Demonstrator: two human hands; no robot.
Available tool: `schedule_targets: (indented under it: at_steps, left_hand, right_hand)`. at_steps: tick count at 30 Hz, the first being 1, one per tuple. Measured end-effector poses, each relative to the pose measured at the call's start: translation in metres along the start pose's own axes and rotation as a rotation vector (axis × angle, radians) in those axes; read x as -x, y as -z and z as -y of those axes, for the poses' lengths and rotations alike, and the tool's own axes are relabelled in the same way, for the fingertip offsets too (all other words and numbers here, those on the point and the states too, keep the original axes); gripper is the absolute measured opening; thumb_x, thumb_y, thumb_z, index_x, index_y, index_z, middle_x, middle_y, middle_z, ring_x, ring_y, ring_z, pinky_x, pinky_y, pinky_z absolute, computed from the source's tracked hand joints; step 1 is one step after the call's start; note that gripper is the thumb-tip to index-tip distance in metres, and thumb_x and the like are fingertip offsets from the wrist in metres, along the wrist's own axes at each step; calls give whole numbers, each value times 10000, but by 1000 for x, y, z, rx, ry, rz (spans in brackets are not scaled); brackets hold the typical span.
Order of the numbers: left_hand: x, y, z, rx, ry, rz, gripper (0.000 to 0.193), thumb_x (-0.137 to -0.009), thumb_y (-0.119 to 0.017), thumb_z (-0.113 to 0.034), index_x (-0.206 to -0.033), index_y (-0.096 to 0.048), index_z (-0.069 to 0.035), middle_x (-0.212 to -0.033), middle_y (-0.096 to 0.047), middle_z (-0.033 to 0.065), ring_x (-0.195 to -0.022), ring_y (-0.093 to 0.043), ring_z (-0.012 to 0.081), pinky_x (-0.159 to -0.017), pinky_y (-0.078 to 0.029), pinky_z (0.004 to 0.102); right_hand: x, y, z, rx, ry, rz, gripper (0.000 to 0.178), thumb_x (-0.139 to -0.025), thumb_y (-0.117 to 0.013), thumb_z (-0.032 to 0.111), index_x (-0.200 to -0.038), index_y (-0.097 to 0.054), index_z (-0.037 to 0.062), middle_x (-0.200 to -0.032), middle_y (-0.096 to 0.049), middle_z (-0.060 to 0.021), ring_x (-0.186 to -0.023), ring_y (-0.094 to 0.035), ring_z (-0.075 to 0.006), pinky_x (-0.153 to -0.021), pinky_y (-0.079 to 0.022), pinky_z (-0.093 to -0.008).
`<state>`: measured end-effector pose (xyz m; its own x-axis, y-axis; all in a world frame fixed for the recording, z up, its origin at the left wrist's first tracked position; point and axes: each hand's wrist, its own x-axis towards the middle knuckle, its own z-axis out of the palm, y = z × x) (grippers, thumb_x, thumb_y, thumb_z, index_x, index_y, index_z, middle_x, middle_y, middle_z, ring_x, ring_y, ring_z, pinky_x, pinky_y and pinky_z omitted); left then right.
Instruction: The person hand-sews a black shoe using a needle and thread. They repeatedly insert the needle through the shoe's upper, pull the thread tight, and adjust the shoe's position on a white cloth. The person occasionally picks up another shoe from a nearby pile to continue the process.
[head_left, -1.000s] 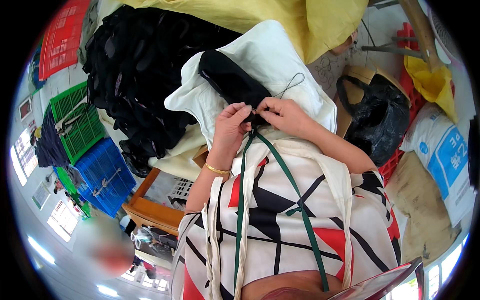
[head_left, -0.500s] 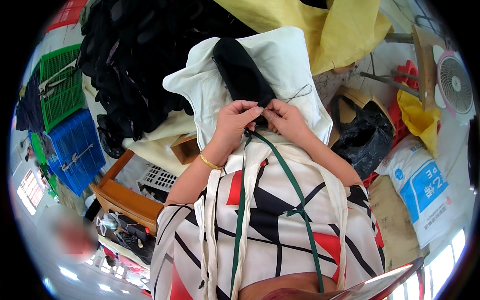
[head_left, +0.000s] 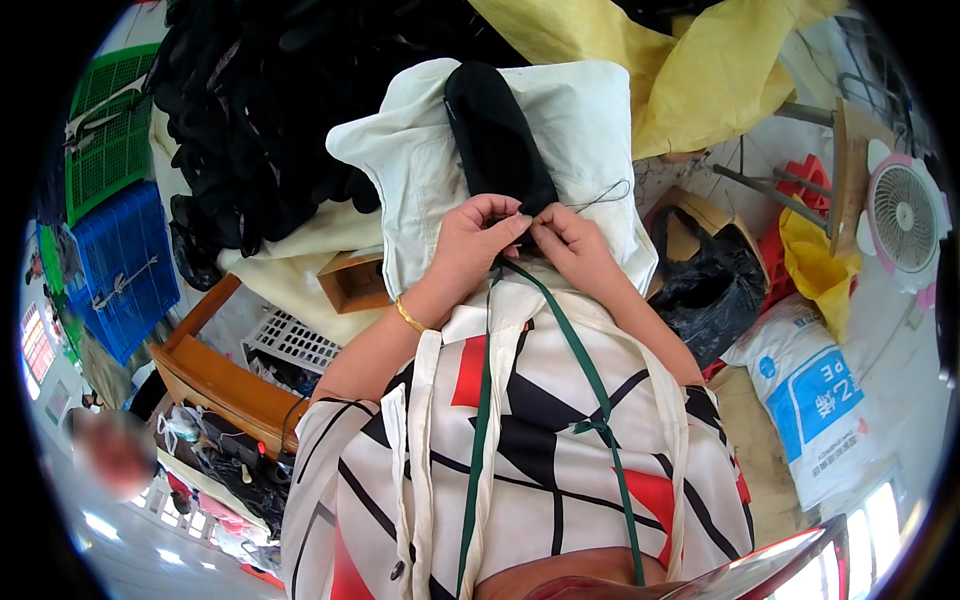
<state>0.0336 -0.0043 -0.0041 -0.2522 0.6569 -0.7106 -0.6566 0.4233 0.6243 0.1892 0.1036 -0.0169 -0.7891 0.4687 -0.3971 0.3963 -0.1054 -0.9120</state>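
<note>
A black cloth shoe [head_left: 497,130] lies lengthwise on a white cloth [head_left: 590,120] spread in front of my lap. At its near end, my left hand [head_left: 478,236] is closed, with thumb and fingertips pinching the black edge. Close beside it, my right hand [head_left: 572,242] pinches the same end, its fingertips almost meeting the left ones. A thin dark thread [head_left: 605,194] loops over the white cloth to the right of the shoe. Whether a needle sits between my fingers cannot be made out.
A large heap of black shoes [head_left: 270,120] rises at the left. Yellow sheeting [head_left: 690,90] hangs at the far right. On the right are a black plastic bag [head_left: 705,290] in a carton, a white-and-blue sack [head_left: 805,390] and a fan [head_left: 905,215]. A wooden stool [head_left: 225,390] stands left.
The shoe has turned a little and shows more of its upper face. Both hands keep pinching its near end with only slight shifts. The whole view has moved somewhat.
</note>
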Motion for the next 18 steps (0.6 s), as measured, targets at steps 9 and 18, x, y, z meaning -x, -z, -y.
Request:
schedule_targets:
  at_steps: [9, 18]
  left_hand:
    - [-1, 1, -7, -25, 49, -5, 196, -876, -742, -107, -1037, -671, -18, -866, -666, 21, -662, -579, 76, -602, -489, 217]
    - [-3, 5, -4, -44, 83, 53, 163, -867, -749, -96, -996, -683, -19, -868, -686, 27, -675, -598, 69, -599, -494, 206]
  right_hand:
    - [1, -3, 3, -96, -88, 1, 71, -975, -584, 107, -990, -596, 38, -715, -617, -48, -629, -557, -95, -599, -460, -258]
    - [-5, -3, 15, -328, -216, 63, 348, -927, -594, 64, -1254, -476, 43, -818, -609, -45, -691, -562, -80, -600, -460, -244]
